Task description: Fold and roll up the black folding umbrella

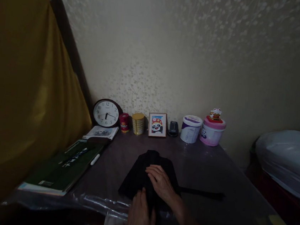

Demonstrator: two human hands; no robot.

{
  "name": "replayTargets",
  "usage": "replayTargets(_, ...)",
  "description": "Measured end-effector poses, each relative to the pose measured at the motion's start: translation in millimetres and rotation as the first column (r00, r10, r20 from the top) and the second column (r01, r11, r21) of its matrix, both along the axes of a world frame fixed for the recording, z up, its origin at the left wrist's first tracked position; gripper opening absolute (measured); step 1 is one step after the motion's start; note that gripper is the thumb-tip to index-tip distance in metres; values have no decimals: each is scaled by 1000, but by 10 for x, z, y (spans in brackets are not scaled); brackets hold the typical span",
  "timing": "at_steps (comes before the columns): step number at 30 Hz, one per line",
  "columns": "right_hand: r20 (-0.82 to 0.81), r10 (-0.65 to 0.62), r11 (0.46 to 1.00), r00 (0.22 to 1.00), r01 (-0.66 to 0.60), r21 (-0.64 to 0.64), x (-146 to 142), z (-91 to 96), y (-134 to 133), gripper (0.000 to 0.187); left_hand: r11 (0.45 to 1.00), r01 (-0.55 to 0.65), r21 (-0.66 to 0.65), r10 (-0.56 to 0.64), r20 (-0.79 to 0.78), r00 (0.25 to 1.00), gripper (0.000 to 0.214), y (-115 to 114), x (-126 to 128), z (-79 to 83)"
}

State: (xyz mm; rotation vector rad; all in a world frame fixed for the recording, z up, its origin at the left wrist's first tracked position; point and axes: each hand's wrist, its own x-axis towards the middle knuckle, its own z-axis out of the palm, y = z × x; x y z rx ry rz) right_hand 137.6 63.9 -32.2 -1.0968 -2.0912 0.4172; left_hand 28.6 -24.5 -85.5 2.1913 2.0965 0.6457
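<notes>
A black cloth item [135, 175], perhaps a garment, lies spread near the front of the table, wide at its near side and narrower at the far end. From its right side a long narrow black strap [202, 192] runs out across the tabletop. My right hand [161, 182] rests on top of the cloth, fingers stretched and pointing left. Closer to me, my left hand [140, 211] touches the cloth's near part, its fingers extended and its thumb apart. Dark fabric shows between that thumb and forefinger. In the dim light the cloth's folds are hard to make out.
A clear plastic sheet covers the table [208, 165]. Green book [66, 168], white marker [95, 159] and clock [106, 113] stand left. Along the wall are a red tin [124, 122], yellow can [138, 123], panda picture [157, 125] and two tubs [191, 129]. A yellow curtain [34, 89] hangs left.
</notes>
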Motion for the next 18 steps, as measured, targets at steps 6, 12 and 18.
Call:
replayTargets(6,102,-2,998,995,-4,58,0,-116,460,29,993,52,103,-48,-40,998,49,39,-70,-215)
replayTargets(12,224,-142,989,964,150,-15,-11,-73,928,30,995,57,82,-53,-52,997,49,41,-84,-166)
replayTargets(18,186,-149,988,971,137,78,-66,-26,649,29,998,58,32,-57,-29,998,49,10,-45,17)
